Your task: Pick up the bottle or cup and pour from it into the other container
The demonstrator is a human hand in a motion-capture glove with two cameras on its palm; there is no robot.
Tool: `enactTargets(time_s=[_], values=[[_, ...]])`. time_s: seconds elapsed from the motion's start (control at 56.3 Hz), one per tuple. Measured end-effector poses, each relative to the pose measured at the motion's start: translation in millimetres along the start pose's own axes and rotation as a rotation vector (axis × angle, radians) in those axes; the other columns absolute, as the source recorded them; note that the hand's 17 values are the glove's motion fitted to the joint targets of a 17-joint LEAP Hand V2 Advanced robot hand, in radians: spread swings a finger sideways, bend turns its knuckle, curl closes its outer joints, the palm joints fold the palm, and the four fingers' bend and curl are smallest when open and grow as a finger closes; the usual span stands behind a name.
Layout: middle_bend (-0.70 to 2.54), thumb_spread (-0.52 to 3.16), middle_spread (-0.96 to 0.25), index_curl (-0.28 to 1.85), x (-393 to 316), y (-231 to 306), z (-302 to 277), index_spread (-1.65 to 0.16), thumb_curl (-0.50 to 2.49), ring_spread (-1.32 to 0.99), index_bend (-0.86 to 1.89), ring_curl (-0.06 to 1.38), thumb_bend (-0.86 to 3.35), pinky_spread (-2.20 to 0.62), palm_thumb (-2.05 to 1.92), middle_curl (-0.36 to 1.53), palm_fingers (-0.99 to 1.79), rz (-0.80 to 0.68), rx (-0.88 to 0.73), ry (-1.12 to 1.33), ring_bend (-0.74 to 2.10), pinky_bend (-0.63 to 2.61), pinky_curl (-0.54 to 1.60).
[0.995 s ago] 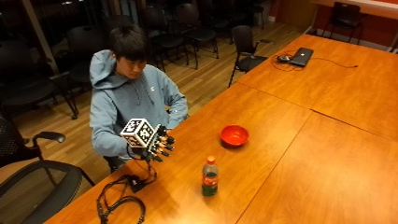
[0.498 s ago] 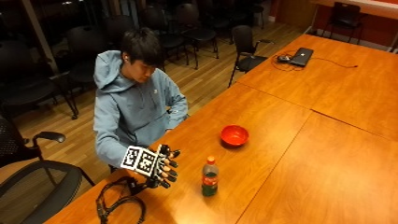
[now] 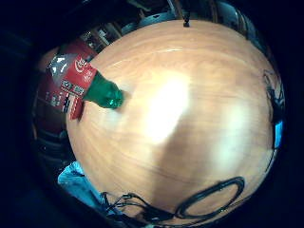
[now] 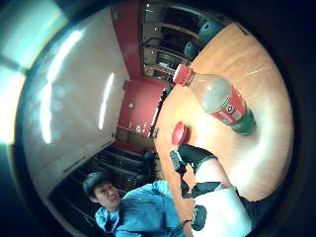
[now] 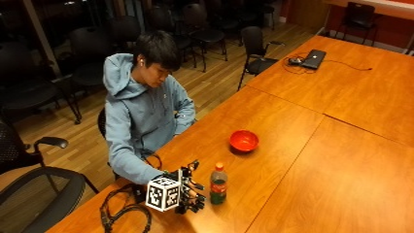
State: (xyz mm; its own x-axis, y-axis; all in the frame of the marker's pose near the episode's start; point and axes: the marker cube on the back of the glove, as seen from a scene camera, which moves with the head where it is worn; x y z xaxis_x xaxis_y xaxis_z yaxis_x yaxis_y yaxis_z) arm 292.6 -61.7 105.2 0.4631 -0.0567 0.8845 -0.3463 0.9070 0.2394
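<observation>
Bottle stands low in frame just beside your right hand, fingers spread, empty; bowl above it.

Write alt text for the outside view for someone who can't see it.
A seated person's gloved right hand reaches beside an upright bottle with a red cap and label on a long wooden table. A red bowl sits farther along.

One bottle, one red bowl, one laptop.
</observation>
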Motion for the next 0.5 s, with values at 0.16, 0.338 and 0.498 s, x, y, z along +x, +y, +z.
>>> enactTargets(time_s=[0.16, 0.338, 0.498], values=[[0.17, 0.85, 0.10, 0.18, 4.1, -17.4, 18.7, -0.35, 0.37, 0.18, 0.13, 0.30, -0.03, 0.31, 0.61, 0.29, -0.04, -0.002, -0.012, -0.094, 0.45, 0.81, 0.31], [0.17, 0.84, 0.10, 0.19, -0.7, -35.8, 40.9, -0.37, 0.37, 0.19, 0.13, 0.29, -0.03, 0.32, 0.62, 0.29, -0.04, -0.014, -0.050, -0.145, 0.46, 0.82, 0.31], [0.19, 0.82, 0.10, 0.18, -7.7, -51.4, 69.8, -0.37, 0.37, 0.19, 0.13, 0.30, -0.03, 0.32, 0.64, 0.29, 0.01, -0.045, -0.079, -0.256, 0.50, 0.83, 0.30]])
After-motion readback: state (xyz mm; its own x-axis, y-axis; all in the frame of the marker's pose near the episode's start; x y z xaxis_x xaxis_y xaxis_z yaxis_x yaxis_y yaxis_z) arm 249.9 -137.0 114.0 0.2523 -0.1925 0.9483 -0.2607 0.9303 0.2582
